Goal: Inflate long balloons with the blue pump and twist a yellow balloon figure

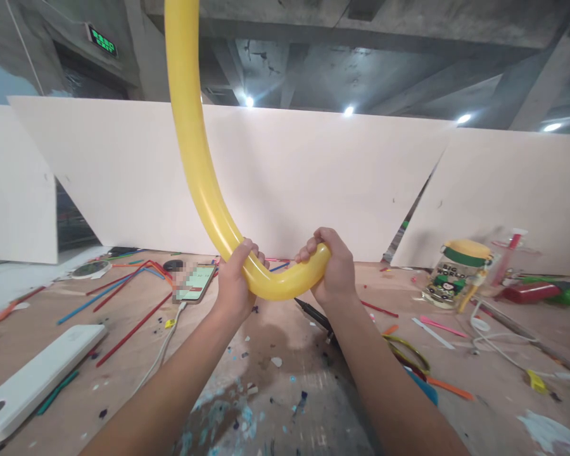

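Observation:
A long yellow modelling balloon (190,145), inflated, runs from the top edge of the view down to my hands and bends there into a U. My left hand (237,278) is wrapped round it left of the bend. My right hand (332,266) grips its end, with the fingers curled over the tip. The tip itself is hidden in the fingers. Between my hands the curved part hangs above the table. A black pointed tool (316,313) lies on the table, partly behind my right forearm.
Uninflated balloons (135,329) and a phone (197,283) on a cable lie left, near a white power bank (42,373). At right stand a jar (456,272) and a pink-red pump (506,256). White panels (285,177) close off the table's back.

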Demonstrator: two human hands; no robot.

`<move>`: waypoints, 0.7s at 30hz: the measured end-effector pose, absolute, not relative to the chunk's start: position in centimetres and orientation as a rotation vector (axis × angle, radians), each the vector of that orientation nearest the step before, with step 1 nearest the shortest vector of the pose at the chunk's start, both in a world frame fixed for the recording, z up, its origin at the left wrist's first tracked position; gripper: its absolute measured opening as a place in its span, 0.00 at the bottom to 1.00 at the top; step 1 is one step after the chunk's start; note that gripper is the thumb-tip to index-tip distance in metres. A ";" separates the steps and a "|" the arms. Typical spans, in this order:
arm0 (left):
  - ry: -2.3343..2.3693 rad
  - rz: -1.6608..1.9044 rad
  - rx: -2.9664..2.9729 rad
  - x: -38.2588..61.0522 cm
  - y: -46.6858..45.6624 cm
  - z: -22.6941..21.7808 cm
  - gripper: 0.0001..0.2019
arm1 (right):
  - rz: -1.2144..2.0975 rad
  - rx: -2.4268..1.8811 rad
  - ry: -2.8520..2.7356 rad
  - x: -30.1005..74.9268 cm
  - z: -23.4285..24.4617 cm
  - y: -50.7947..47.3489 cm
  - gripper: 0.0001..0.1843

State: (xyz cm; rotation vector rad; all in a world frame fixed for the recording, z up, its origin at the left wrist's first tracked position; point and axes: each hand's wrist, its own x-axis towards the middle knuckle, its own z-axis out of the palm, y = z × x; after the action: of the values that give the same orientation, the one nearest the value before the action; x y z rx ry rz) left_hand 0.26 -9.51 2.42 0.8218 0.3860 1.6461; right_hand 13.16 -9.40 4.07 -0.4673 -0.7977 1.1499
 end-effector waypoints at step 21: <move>0.511 1.408 1.120 0.5 -10.2 1.8 0.09 | 1.063 -0.543 -1.056 12.5 3.4 -9.7 0.08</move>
State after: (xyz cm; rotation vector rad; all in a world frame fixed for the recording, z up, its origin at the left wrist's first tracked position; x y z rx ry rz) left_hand 0.50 -10.21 1.80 1.1203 0.5107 1.4081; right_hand 12.48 -9.74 3.36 -0.5427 -1.0563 1.0625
